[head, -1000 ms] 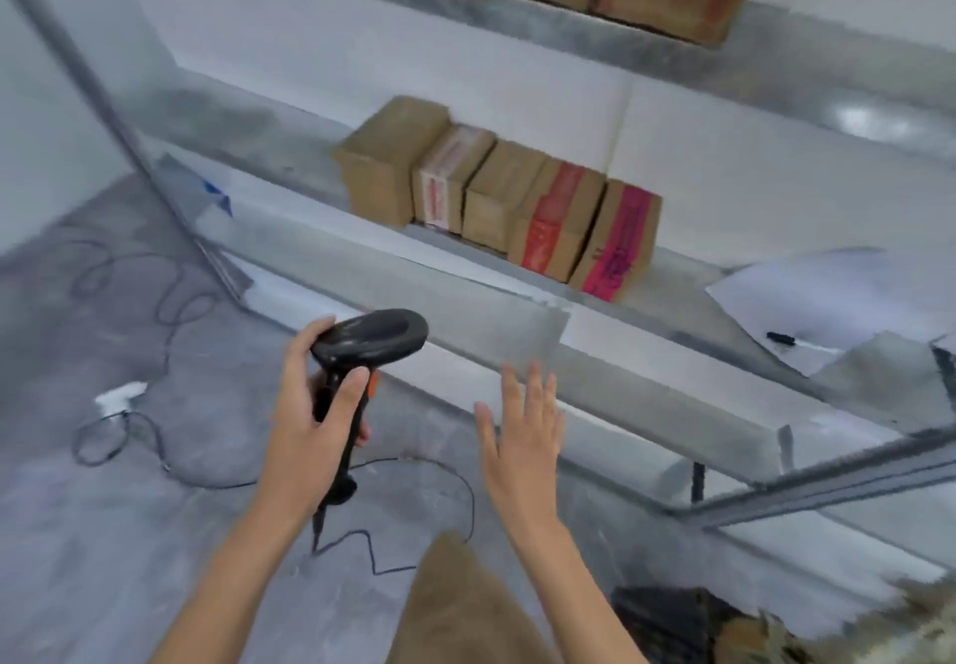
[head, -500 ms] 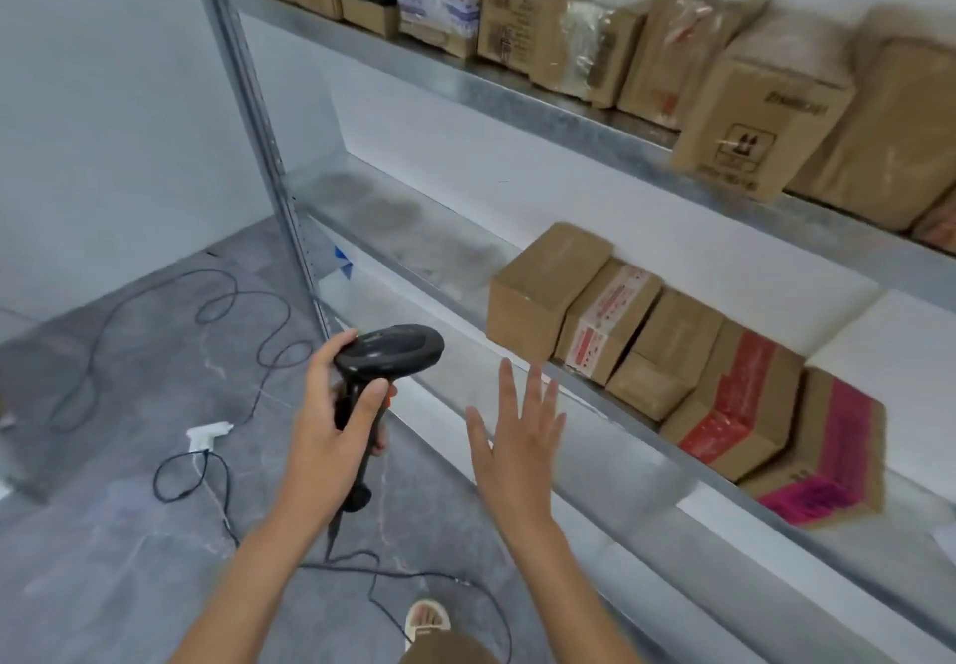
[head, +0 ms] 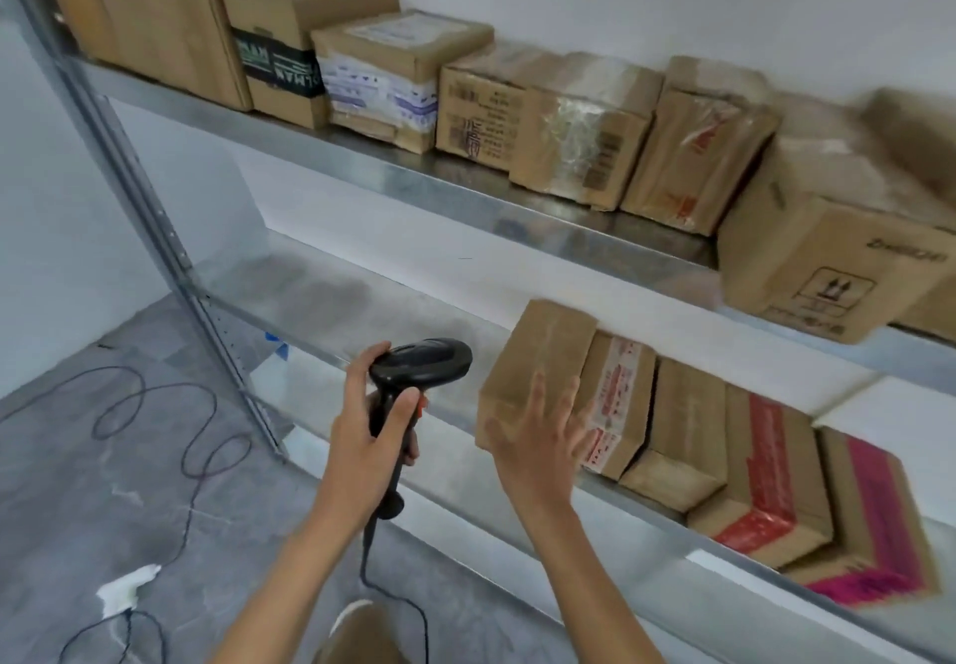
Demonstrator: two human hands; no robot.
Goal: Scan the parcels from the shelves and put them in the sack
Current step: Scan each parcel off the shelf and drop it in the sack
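Note:
My left hand [head: 364,435] grips the handle of a black corded barcode scanner [head: 421,368], held upright in front of the lower shelf [head: 331,306]. My right hand [head: 543,441] is spread with straight fingers in front of the leftmost plain brown parcel [head: 538,353] on that shelf; whether it touches the box I cannot tell. To the right of this box stand more parcels in a row, one with white and red tape [head: 618,404], one with red tape [head: 765,477] and one with pink tape [head: 874,523]. No sack is in view.
The upper shelf [head: 465,192] carries several cardboard boxes side by side. A metal upright [head: 155,228] stands at the left. Black cables [head: 170,435] loop over the grey floor, and the scanner's cord hangs down past my knee [head: 362,632].
The view has lifted and swung toward the shelves. My right hand has moved forward and up to the leftmost brown parcel. My left hand still holds the scanner.

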